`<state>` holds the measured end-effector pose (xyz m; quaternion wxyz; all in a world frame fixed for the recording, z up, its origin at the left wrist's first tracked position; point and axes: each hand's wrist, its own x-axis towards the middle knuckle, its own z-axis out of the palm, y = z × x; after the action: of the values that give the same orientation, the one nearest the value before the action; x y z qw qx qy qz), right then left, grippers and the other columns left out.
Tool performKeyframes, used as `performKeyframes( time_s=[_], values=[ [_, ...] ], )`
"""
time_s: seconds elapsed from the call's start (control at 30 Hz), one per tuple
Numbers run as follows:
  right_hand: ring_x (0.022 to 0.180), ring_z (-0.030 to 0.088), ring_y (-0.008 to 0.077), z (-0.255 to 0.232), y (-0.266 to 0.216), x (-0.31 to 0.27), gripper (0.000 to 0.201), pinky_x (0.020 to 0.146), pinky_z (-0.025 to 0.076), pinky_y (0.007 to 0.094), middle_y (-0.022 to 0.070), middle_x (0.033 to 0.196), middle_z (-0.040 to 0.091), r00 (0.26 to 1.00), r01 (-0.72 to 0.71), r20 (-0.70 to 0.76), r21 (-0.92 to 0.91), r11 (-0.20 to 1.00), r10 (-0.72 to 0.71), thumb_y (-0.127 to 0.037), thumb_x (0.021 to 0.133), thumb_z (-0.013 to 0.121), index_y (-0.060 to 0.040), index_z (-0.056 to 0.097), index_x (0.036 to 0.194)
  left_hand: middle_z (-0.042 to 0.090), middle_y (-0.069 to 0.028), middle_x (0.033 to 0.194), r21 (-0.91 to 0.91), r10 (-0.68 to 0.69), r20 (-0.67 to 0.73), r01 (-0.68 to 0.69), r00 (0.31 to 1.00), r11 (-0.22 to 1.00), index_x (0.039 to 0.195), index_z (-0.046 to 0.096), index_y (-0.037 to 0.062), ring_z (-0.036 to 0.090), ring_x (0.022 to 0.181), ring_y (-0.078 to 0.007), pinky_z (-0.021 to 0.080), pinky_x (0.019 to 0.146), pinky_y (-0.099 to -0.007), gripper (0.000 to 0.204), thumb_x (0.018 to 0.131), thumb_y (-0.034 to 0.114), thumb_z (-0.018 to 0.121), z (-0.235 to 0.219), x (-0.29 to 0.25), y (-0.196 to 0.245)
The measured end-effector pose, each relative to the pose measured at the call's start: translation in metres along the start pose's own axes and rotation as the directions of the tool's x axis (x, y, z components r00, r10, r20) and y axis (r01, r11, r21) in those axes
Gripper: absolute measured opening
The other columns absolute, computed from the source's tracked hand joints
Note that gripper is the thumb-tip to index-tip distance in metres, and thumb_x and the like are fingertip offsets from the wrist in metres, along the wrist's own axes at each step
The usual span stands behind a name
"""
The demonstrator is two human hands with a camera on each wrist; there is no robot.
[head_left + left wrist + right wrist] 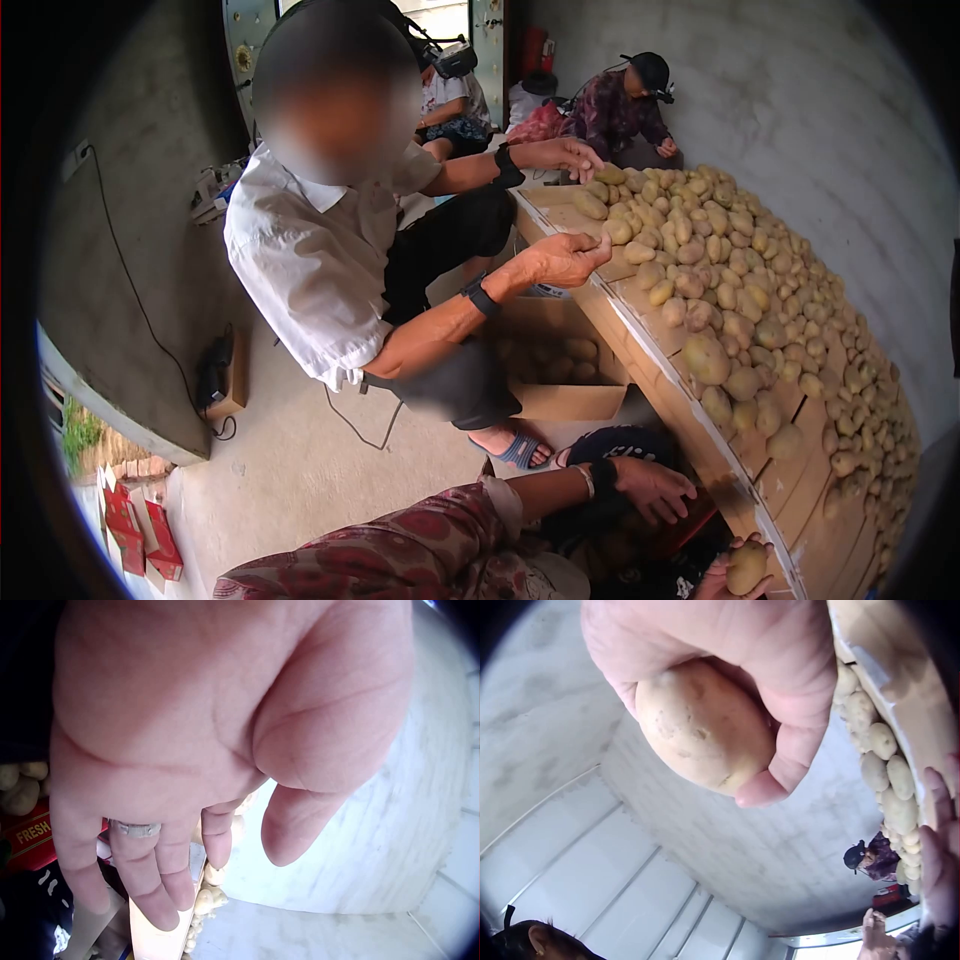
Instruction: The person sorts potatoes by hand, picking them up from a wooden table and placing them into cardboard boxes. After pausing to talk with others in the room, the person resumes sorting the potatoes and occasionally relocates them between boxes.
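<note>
Worktop (790, 500) along the right, wooden, with a broad heap of potatoes (750, 290) spread over its far side. Best, as a judgement, to work at the near edge, well apart from that heap, so as not to set loose ones rolling. Lower down, a cardboard box (570, 403) with potatoes inside; near the left hand (172, 742), a red box (30, 840) with FRESH printed on it.

Palm of that left hand toward its wrist camera, with nothing in it. Fingers (146, 877) extended and loose, slightly parted, thumb (292, 832) well away from them (free, by the look of it, to steady things). Good use for it, probably: cupped beneath as a second support during any turn.

Right hand (780, 660) around a single potato (705, 724), near the worktop's edge and apart from the heap. Fingers here curled round it, parted only as wide as its body, one fingertip (761, 791) against the lower edge; impossible to tell how firm the squeeze. Step in hand, seemingly: looking over this one potato. Turn it slowly, bring the hidden side into the light, press gently without digging nails into the skin.

Smallest, a ring (136, 829) on one left finger and faint marks (700, 733) on the potato's skin (worth a closer look).
</note>
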<state>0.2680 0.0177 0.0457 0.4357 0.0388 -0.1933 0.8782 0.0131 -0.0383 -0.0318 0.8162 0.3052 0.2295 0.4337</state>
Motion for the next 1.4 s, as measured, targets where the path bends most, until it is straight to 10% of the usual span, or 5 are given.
performKeyframes(
  time_s=[0.5,0.83,0.97,1.13,1.4],
  values=[
    [0.107,0.04,0.0347,-0.005,0.001,-0.001,0.06,0.066,0.046,0.0342,0.0173,0.129,0.041,0.998,-0.019,0.055,-0.043,0.999,0.021,-0.048,0.078,0.057,-0.0089,0.048,0.123,0.047,-0.0069,0.124,0.0,0.007,0.001,-0.007,1.0,1.0,0.127,0.037,0.0195,0.048,0.111,-0.0228,0.04,0.089,-0.044,0.057,0.082,0.045,0.061,-0.001,0.003,-0.001],
    [0.119,0.037,0.0328,-0.014,0.0,0.009,0.04,0.09,0.04,0.0456,0.0156,0.131,0.042,0.996,-0.033,0.074,-0.093,0.995,0.04,-0.027,0.084,0.053,-0.0084,0.048,0.119,0.046,-0.0121,0.126,0.007,-0.001,-0.035,0.002,0.999,1.0,0.125,0.039,0.0185,0.048,0.111,-0.0263,0.039,0.091,-0.0465,0.05,0.085,0.041,0.059,0.009,0.0,0.006],
    [0.124,0.039,0.0355,-0.012,0.003,0.004,0.014,0.092,0.039,0.0515,0.0138,0.13,0.046,0.942,0.009,-0.33,-0.156,0.988,-0.06,-0.013,0.087,0.052,-0.0071,0.053,0.099,0.051,-0.0056,0.123,-0.076,0.039,-0.034,-0.041,0.999,0.996,0.125,0.042,0.0184,0.051,0.111,-0.0188,0.041,0.091,-0.0365,0.039,0.09,0.032,0.054,0.015,-0.008,0.009],
    [0.117,0.041,0.0395,-0.04,-0.001,-0.007,0.024,0.095,0.038,0.0529,0.0183,0.121,0.05,0.88,0.112,-0.474,0.157,0.981,-0.025,-0.022,0.087,0.054,-0.0043,0.057,0.103,0.048,-0.0121,0.126,-0.051,0.086,-0.118,-0.092,0.989,0.994,0.13,0.038,0.0127,0.05,0.114,-0.0238,0.042,0.093,-0.0402,0.044,0.091,0.029,0.051,0.014,-0.025,0.025],
    [0.109,0.044,0.0315,-0.12,0.038,-0.029,0.031,0.097,0.036,0.0514,0.0148,0.119,0.046,0.756,-0.13,-0.637,0.08,0.988,0.151,-0.026,0.087,0.051,-0.0075,0.049,0.111,0.048,-0.0141,0.126,-0.103,0.224,-0.176,-0.244,0.959,0.964,0.131,0.035,0.0092,0.051,0.112,-0.027,0.043,0.093,-0.0421,0.05,0.09,0.032,0.052,0.003,-0.071,0.032]
  ],
)
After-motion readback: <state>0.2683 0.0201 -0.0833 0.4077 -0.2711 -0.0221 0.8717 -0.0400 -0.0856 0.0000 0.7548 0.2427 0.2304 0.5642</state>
